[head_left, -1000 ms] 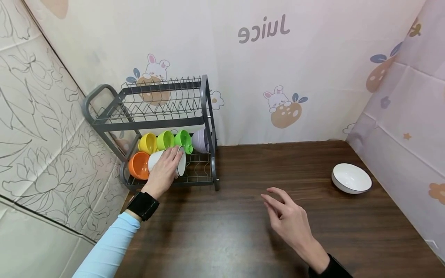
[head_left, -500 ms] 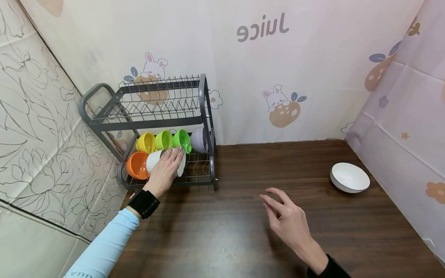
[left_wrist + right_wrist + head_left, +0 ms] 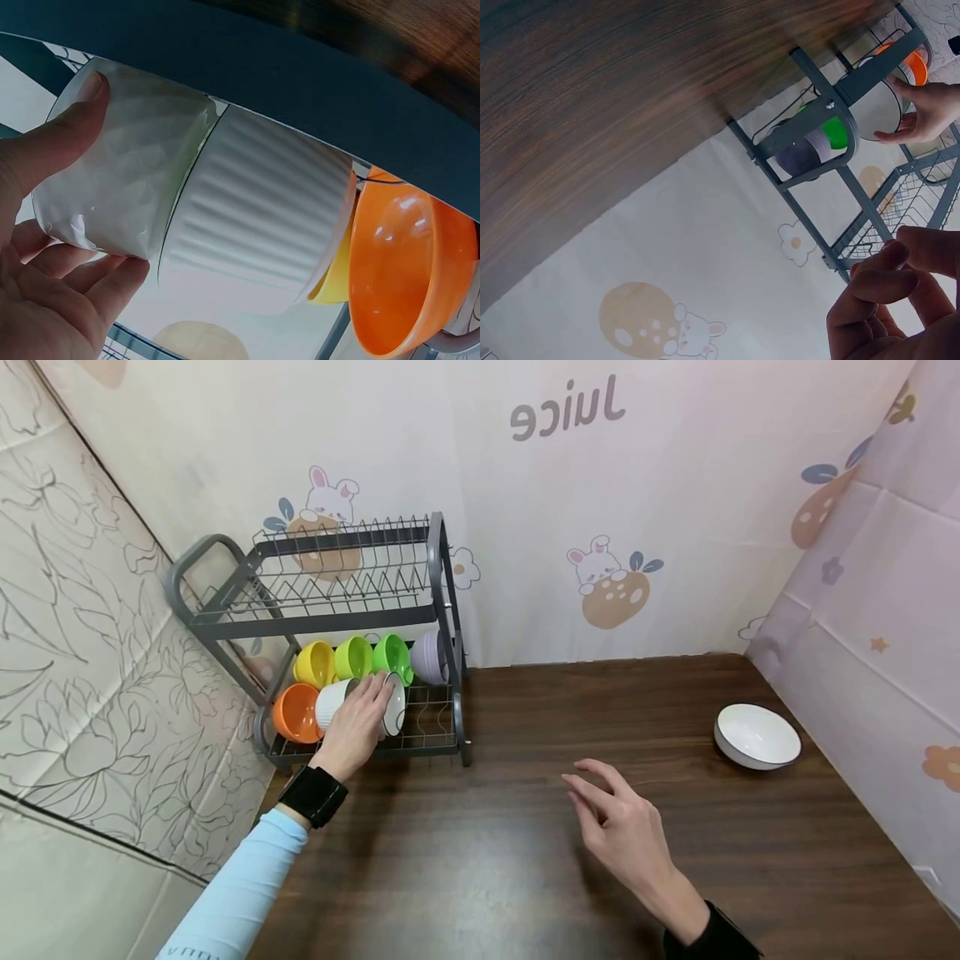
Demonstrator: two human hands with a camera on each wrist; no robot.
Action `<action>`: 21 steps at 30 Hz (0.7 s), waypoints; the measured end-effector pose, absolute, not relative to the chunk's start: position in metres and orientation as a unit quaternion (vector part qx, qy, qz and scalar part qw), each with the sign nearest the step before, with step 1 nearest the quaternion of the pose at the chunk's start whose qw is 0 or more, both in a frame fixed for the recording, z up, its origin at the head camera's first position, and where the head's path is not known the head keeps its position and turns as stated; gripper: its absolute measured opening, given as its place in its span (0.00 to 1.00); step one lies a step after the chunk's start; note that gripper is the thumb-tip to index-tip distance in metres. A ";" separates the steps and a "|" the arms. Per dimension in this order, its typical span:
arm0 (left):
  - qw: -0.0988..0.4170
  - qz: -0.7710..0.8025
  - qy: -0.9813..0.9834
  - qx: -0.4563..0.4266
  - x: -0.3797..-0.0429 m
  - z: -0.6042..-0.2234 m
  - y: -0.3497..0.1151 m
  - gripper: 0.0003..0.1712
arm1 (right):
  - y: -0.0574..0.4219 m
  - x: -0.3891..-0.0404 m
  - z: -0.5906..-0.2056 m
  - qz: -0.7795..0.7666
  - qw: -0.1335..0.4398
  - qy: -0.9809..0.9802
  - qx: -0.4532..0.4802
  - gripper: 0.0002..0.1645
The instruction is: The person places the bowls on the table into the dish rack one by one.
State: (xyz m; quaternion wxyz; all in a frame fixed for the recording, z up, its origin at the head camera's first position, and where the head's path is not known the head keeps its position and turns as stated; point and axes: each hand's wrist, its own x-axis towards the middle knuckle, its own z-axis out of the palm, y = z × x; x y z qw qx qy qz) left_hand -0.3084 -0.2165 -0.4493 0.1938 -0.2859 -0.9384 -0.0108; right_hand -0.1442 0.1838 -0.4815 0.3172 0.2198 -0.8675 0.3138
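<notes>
On the rack's lower shelf, my left hand (image 3: pixel 358 722) grips a white bowl (image 3: pixel 124 157) with a dark rim, thumb on one side and fingers on the other in the left wrist view. The bowl lies on its side, its mouth facing right in the head view. Right behind it is a ribbed white bowl (image 3: pixel 259 210), and beyond that an orange cup (image 3: pixel 296 714). My right hand (image 3: pixel 622 835) hovers over the table, fingers loosely bent and holding nothing. A second dark-rimmed white bowl (image 3: pixel 757 737) stands upright at the table's right.
The grey two-tier dish rack (image 3: pixel 315 625) stands at the back left against the wall. Along its lower shelf's back row are a yellow cup (image 3: pixel 315 663), a lime cup (image 3: pixel 354 657), a green cup (image 3: pixel 392 656) and purple stacked dishes (image 3: pixel 428 657). Brown wooden table (image 3: pixel 510 827) stretches rightward.
The gripped bowl has shifted slightly to the right on the shelf with my left hand. My right hand stays in place. The head view has shifted a little.
</notes>
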 end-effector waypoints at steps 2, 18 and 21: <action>0.195 -0.018 -0.938 -0.285 -0.309 -0.449 -0.215 0.45 | 0.184 -0.145 -0.481 0.314 0.318 -0.867 0.220 0.16; 0.197 -0.012 -0.944 -0.265 -0.306 -0.450 -0.206 0.51 | 0.183 -0.144 -0.482 0.320 0.317 -0.865 0.223 0.16; 0.194 -0.016 -0.946 -0.261 -0.306 -0.451 -0.206 0.51 | 0.182 -0.144 -0.482 0.317 0.326 -0.862 0.225 0.17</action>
